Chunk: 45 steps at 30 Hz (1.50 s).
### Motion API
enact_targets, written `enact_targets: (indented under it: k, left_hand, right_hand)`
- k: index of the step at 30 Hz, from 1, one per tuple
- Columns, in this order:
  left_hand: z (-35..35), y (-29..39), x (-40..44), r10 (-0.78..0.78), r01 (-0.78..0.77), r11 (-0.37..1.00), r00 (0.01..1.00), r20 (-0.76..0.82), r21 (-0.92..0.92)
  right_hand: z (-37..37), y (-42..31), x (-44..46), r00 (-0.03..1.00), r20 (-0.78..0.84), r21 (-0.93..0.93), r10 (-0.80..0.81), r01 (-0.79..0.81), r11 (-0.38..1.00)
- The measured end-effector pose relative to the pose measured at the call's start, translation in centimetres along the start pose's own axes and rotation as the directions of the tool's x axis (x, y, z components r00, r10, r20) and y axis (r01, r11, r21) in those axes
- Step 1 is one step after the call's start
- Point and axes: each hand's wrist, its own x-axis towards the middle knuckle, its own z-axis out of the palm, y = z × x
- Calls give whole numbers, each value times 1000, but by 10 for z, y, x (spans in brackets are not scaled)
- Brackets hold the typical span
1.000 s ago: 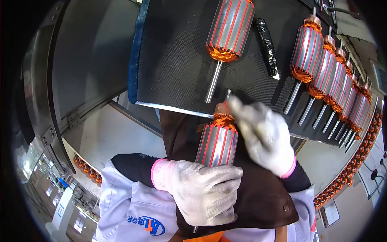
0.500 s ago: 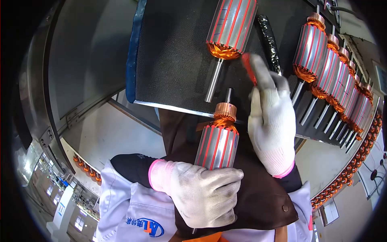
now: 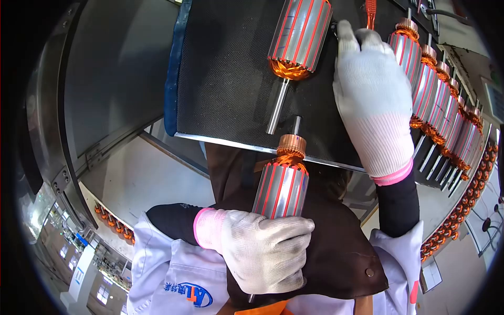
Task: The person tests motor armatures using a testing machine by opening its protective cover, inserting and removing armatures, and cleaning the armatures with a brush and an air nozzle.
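Note:
My left hand, in a white knit glove, is wrapped round the lower part of a motor armature. The armature stands upright in front of the brown apron, with its copper commutator and bare shaft end pointing up. My right hand, gloved too, reaches over the black mat with its fingers curled down, tips hidden. A red-handled tool sticks out just beyond those fingers; whether they hold it is hidden. Another armature lies on the mat, left of my right hand.
A row of several armatures lies to the right on the black mat. The mat's metal front edge runs just behind the held armature. Many copper-wound parts line the far right. A metal frame stands at the left.
My right hand has moved up and away over the mat, carrying the red tool to the far side. The black-wrapped stick is now mostly covered by that hand. The left hand has barely moved.

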Motion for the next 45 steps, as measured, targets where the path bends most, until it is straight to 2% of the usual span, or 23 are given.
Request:
enact_targets:
  k: [3, 5, 8, 9, 11, 12, 14, 16, 17, 18, 20, 27, 33, 35, 40, 45]
  left_hand:
    - [-8, -2, 5, -8, 11, 999, 996, 91, -34]
    - [-7, -2, 5, -6, 7, 1000, 998, 65, -14]
    - [-4, 0, 2, -32, 32, 999, 999, 0, 14]
    - [-5, 0, 4, -35, 35, 999, 999, 13, 14]
    - [-6, 0, 6, -38, 38, 999, 998, 51, 3]
    - [-3, 1, 5, -42, 42, 999, 998, 52, 1]
    - [4, 3, 5, -77, 80, 995, 996, -50, 54]
    - [7, 3, 6, -94, 103, 991, 990, -109, 83]
    - [7, 1, 8, -86, 95, 993, 989, -118, 76]
    - [6, 0, 9, -78, 87, 994, 989, -125, 68]
    - [6, -2, 10, -75, 84, 995, 989, -131, 59]
    - [5, 6, 2, -69, 73, 992, 997, -40, 107]
    - [1, 1, 7, -32, 32, 997, 999, 2, 71]
    - [0, 1, 8, -34, 33, 998, 999, 23, 48]
    - [0, 2, 7, -50, 50, 997, 999, 14, 52]
    - [0, 3, 5, -36, 35, 998, 999, 13, 59]
  right_hand:
    - [0, 1, -1, 987, 32, 304, 159, -161, 939]
    - [1, 1, -3, 967, 72, 489, 243, -247, 837]
    - [3, 3, -9, 923, 199, 713, 330, -367, 597]
    - [6, -7, -6, 923, 207, 716, 323, -368, 593]
    - [9, -22, -5, 789, 372, 858, 489, -493, 143]
    - [9, -27, -5, 705, 470, 861, 531, -498, -100]
    - [10, -31, -5, 537, 667, 740, 517, -392, -547]
    - [10, -31, -4, 392, 838, 471, 379, -171, -865]
    - [13, -27, -10, 393, 838, 471, 378, -172, -865]
    - [22, -20, -21, 522, 814, 375, 254, -139, -917]
    - [33, -15, -29, 745, 667, 155, 16, -118, -981]
    - [42, -21, -44, 735, 678, 186, 22, -142, -972]
    - [44, -19, -48, 739, 673, 172, 0, -156, -973]
    - [42, -18, -47, 703, 711, 186, -9, -201, -962]
    - [40, -19, -46, 661, 750, 199, 8, -215, -956]
    - [41, -20, -47, 684, 730, 212, -1, -228, -950]
